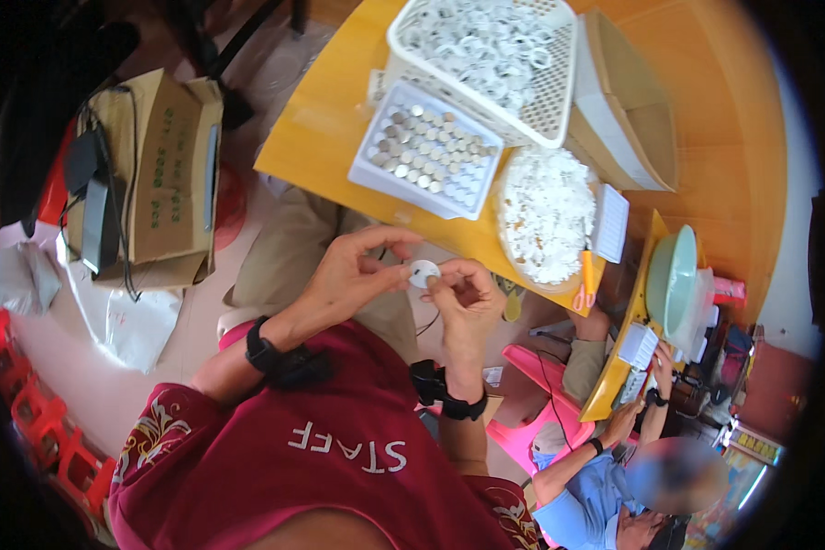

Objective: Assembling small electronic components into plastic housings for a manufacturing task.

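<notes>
My left hand point(362, 268) and my right hand point(467, 291) meet in front of my body, just off the near edge of the yellow table point(316, 119). Between their fingertips is a small white round disc point(424, 272) with a dark spot on its face. Both hands pinch it, the left at one edge and the right at the other. Beyond them stands a white tray point(411, 198) holding rows of small silvery round pieces point(417, 147). To its right, a round dish heaped with small white parts point(545, 215) sits close to the table edge.
Behind the tray is a white basket point(513, 129) of white rings. Orange-handled scissors point(587, 275) lie by the dish, near a cardboard box point(628, 110). At right, a co-worker point(582, 500) reaches to another table with a green basin point(671, 280). Another carton point(170, 174) stands left.
</notes>
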{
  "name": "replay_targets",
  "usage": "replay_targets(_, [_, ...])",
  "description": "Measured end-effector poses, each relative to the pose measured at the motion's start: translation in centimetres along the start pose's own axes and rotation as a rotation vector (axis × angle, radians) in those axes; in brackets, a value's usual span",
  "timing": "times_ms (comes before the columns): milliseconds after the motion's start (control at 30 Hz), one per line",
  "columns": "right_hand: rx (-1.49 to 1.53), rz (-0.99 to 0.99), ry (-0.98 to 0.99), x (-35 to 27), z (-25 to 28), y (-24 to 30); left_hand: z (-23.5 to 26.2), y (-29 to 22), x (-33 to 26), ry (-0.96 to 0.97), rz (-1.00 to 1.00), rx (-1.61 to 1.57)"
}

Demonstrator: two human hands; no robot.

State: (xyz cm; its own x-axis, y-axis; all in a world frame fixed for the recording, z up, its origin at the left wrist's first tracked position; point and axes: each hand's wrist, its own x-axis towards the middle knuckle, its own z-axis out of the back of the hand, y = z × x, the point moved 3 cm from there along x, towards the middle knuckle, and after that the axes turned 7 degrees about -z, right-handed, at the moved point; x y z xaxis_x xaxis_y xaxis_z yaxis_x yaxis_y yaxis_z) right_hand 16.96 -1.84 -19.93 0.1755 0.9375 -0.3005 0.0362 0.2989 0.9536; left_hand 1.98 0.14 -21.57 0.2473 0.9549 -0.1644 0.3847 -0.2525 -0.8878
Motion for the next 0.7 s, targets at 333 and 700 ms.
replay_targets(333, [-0.367, 0.702, -0.594, 7.2, 9.7, 20.2, 1.9, -3.8, -3.5, 0.415, 0.009, -0.061])
replay_targets(700, [-1.122, 0.746, 0.012, 13.8, -4.3, 20.4, 3.6, -8.3, -5.1, 0.374, 0.004, -0.043])
